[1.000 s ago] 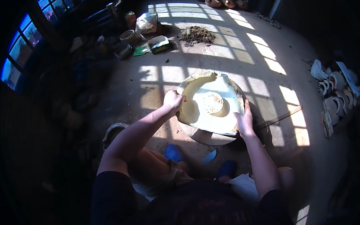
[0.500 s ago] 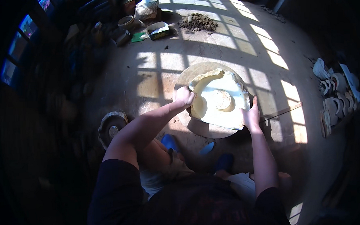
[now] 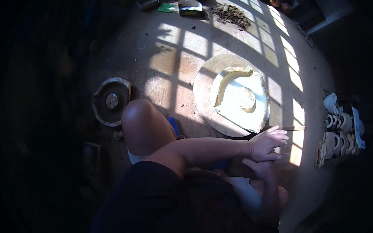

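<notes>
A pale plaster mold half (image 3: 219, 86), with a raised round knob inside and a chipped rim, lies on a round flat disc (image 3: 203, 80) on the floor. My left hand (image 3: 269, 144) reaches across to the right, just past the mold's near right edge, with its fingers spread and nothing in them. Directly below it is my right hand (image 3: 261, 167), close against it or touching. The thumb of the right hand shows, but its other fingers are hidden behind the left hand. Neither hand is on the mold.
A second, darker round mold (image 3: 97, 104) lies on the floor at left, near my knee. A thin stick (image 3: 295, 128) lies right of the disc. Curved clay pieces (image 3: 333, 143) stand in rows at far right. A dirt heap (image 3: 234, 16) and a box (image 3: 190, 9) are at the back.
Both hands have let go of the mold. My left hand has swung right across to meet my right hand, which has dropped nearer to me. The view has shifted.
</notes>
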A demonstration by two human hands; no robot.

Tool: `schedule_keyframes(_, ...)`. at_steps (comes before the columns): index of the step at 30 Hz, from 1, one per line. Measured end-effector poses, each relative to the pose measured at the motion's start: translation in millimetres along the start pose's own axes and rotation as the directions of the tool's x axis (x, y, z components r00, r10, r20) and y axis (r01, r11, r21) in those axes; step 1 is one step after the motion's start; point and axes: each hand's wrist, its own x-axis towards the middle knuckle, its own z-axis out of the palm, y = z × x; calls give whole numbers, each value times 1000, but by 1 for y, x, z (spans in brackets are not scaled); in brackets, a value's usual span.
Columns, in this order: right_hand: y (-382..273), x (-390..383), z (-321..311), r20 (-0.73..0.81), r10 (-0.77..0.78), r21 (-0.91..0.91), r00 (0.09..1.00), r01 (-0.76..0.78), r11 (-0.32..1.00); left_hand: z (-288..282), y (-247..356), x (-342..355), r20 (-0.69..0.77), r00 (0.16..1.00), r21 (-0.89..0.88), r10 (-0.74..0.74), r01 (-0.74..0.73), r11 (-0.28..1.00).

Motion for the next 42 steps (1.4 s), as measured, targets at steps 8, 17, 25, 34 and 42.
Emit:
schedule_keyframes(8,38,11,29,-447,-96,773,890,438,460,65,6,39,-147,838,-497,-525,397,772)
schedule_keyframes(17,126,54,-68,-459,422,857,782,265,442,99,16,65,223,820,-557,-527,551,621)
schedule_keyframes(25,72,82,-32,-368,604,898,707,101,429,122,10,53,288,591,-723,-754,650,234)
schedule_keyframes(34,33,78,33,-240,123,910,963,179,374,104,-47,38,394,564,-779,-726,624,62)
schedule_keyframes(42,97,70,-17,-280,608,952,743,136,274,135,-8,25,176,868,-587,-464,471,659)
